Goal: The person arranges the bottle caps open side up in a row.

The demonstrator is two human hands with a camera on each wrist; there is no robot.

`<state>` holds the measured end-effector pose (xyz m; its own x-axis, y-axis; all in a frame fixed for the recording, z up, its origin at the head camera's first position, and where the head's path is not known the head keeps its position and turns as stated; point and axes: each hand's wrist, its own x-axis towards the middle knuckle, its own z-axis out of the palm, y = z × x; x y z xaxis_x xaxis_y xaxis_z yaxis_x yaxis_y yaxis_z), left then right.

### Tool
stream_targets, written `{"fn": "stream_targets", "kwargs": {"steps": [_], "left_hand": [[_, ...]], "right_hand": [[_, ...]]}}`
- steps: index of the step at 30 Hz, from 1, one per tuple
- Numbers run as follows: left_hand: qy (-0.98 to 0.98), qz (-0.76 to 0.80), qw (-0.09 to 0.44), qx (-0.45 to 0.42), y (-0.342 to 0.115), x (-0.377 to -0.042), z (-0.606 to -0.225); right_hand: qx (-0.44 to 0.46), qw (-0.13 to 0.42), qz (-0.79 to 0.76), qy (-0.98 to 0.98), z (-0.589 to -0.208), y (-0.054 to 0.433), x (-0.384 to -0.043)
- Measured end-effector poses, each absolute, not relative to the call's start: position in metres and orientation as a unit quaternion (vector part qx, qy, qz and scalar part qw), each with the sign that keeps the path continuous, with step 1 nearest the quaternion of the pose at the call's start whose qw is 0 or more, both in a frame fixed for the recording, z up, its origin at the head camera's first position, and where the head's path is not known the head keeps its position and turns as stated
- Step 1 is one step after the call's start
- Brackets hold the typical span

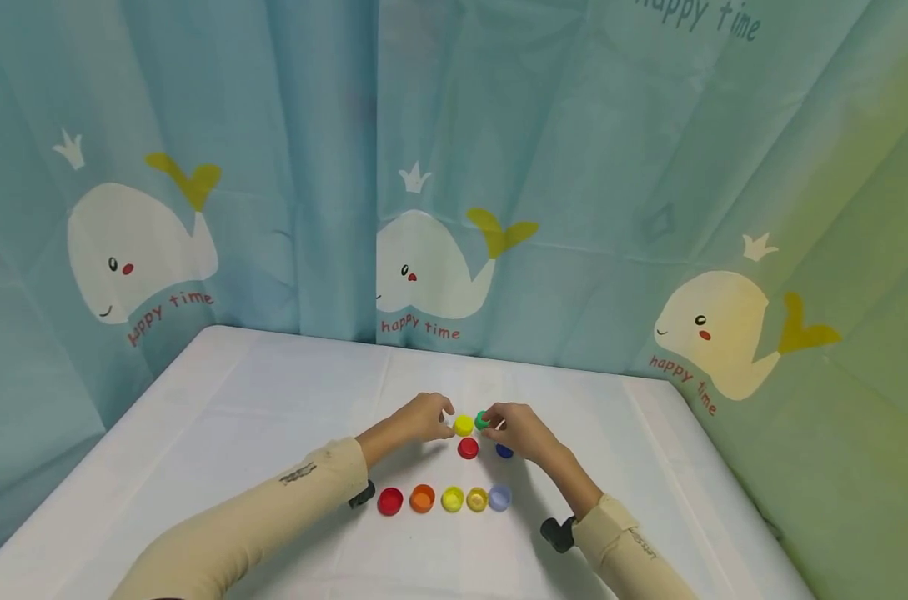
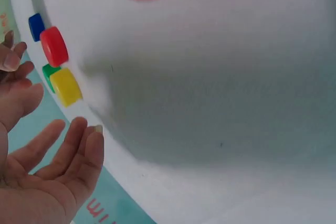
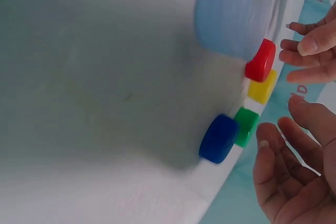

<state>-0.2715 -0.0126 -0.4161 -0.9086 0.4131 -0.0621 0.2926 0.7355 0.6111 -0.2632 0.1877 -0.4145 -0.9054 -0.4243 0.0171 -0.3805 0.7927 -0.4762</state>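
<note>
A yellow cap (image 1: 464, 425) and a green cap (image 1: 481, 419) lie side by side between the hands. Just nearer, a red cap (image 1: 468, 447) and a dark blue cap (image 1: 504, 451) sit on the table, the blue one partly covered by the right hand in the head view. My left hand (image 1: 423, 417) is beside the yellow cap, its fingers loosely bent and holding nothing in the left wrist view (image 2: 58, 171). Close to the green cap hovers my right hand (image 1: 519, 429); the right wrist view shows its fingers (image 3: 265, 166) relaxed, with nothing between them.
Closer to the body runs a row of small round cups: red (image 1: 389, 501), orange (image 1: 422, 497), yellow (image 1: 453, 499), darker yellow (image 1: 477, 498) and pale blue (image 1: 500, 497). A white cloth covers the table (image 1: 288, 392). Behind hangs a whale-print curtain (image 1: 333, 208).
</note>
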Motion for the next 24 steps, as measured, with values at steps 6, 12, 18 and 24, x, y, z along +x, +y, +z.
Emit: {"fn": "stream_targets", "kwargs": {"steps": [6,12,18,24], "left_hand": [[0.931,0.284,0.109,0.202,-0.011,-0.277,-0.418],[0.931,0.266,0.129,0.216,-0.006,-0.284,-0.42],[0.932,0.245,0.14,0.227,-0.002,-0.29,-0.422],[0.939,0.232,0.139,0.213,-0.001,-0.293,-0.419]], "right_hand": [[-0.226,0.05,-0.222,0.947,-0.421,0.178,-0.272],[-0.209,0.065,-0.217,0.951,-0.423,0.171,-0.278],[-0.198,0.072,-0.21,0.955,-0.422,0.165,-0.28],[-0.211,0.072,-0.202,0.954,-0.419,0.16,-0.281]]}}
